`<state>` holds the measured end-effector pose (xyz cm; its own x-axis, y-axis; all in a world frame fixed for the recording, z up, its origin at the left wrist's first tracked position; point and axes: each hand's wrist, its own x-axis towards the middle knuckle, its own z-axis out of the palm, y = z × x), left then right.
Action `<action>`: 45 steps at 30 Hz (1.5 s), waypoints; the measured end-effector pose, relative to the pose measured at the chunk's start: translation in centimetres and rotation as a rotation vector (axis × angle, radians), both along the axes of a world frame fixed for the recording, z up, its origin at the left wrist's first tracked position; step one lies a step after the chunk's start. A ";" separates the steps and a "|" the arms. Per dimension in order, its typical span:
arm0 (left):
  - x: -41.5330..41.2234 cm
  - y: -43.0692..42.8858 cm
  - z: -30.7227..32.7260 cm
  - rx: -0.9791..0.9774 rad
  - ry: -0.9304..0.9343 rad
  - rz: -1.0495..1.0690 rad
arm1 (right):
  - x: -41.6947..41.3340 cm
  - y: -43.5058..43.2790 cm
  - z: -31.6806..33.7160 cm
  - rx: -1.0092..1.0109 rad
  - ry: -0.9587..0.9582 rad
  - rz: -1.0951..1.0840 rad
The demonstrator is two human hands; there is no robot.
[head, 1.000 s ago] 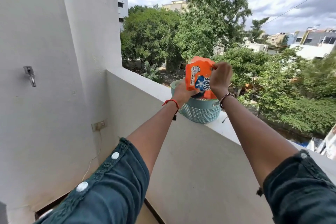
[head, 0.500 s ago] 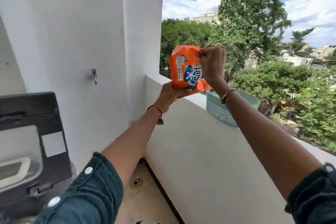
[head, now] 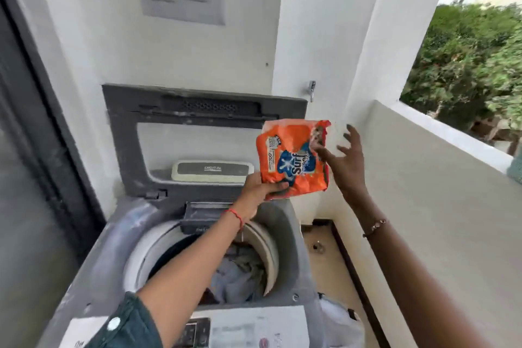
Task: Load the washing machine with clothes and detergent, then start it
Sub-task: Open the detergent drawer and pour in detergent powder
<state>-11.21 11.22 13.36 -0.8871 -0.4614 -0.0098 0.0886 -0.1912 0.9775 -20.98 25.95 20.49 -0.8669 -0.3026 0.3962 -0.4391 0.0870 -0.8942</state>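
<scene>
The left hand (head: 258,192) grips the bottom edge of an orange plastic detergent packet (head: 293,159), torn open at its top. The right hand (head: 348,162) is spread with fingers apart just beside it, above the grey top-loading washing machine (head: 118,237) holding clothes (head: 240,274).

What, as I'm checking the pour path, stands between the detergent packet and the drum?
Nothing visible: the lid is up and the drum lies open below the detergent packet; only the arm of the left hand crosses it.
</scene>
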 end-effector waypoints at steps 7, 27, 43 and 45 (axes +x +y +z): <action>6.6 -5.1 -6.4 0.090 -0.112 0.152 | 8.7 -6.3 -12.0 -0.290 -0.761 0.482; 5.7 -9.9 -15.0 0.625 -0.335 0.392 | 4.8 -12.7 -17.9 -0.177 -0.885 0.264; 5.5 -12.2 -16.6 0.762 -0.339 0.524 | 2.5 -15.2 -17.3 0.167 -0.477 0.259; 5.5 -12.3 -16.6 0.766 -0.346 0.526 | 2.7 -15.4 -17.4 0.177 -0.472 0.256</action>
<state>-5.70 -1.10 -3.29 -0.4630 -0.5565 -0.6899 0.0771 -0.8007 0.5941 -18.28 10.57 3.11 -0.8277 -0.5535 -0.0929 -0.0218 0.1971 -0.9801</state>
